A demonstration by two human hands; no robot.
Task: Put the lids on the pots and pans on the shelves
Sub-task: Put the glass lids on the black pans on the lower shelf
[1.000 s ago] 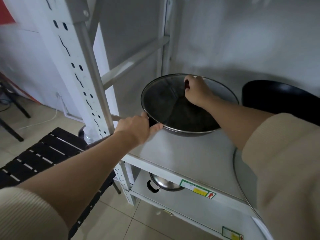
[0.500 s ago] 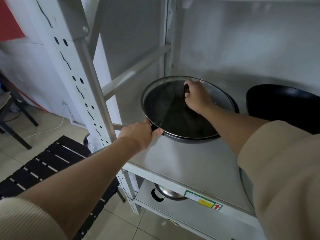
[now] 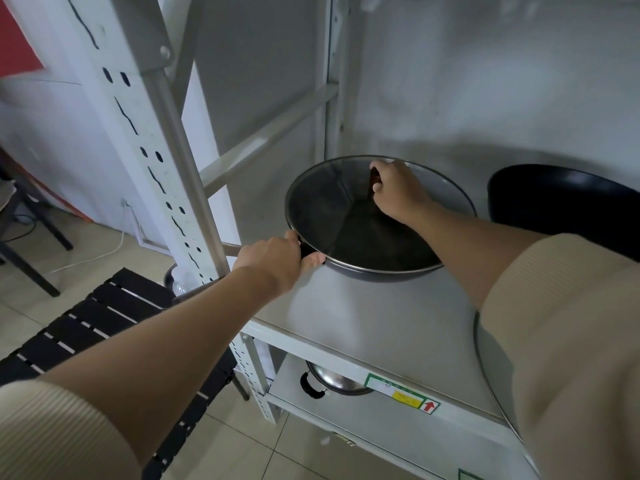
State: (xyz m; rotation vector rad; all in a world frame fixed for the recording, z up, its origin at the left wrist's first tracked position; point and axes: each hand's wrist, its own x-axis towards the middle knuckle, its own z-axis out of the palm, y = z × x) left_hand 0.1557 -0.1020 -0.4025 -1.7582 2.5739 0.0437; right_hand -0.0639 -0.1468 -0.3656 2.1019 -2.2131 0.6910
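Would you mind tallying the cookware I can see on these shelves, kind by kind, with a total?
Dark pans: 2, the lidded pan and a black pan at the right.
Glass lids: 2, the lid on the pan and a loose lid partly behind the sleeve.
Steel pots: 1, the steel pot on the lower shelf.
Total: 5

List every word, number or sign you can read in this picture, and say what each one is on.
No words or numbers are readable.
Sticker on the shelf's front edge: green border, yellow patch, red up arrow; its print is too small to read.
Second green-edged sticker at the bottom: cut off, unreadable.
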